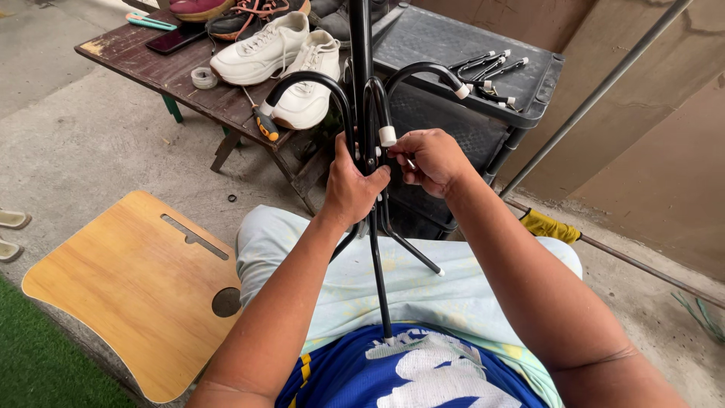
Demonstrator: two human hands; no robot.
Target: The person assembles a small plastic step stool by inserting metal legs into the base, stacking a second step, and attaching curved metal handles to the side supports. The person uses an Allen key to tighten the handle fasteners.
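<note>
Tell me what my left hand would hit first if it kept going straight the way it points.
Probably the white sneakers on the bench. The left hand points up and away along the black stand it grips; depth is unclear.

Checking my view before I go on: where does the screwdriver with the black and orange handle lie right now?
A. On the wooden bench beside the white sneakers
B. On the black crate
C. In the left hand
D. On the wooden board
A: the screwdriver lies on the wooden bench, beside the white sneakers, clear of both hands on the black metal stand.

blue shirt w/ white print, yellow trim | pale shorts | arms bare
</note>
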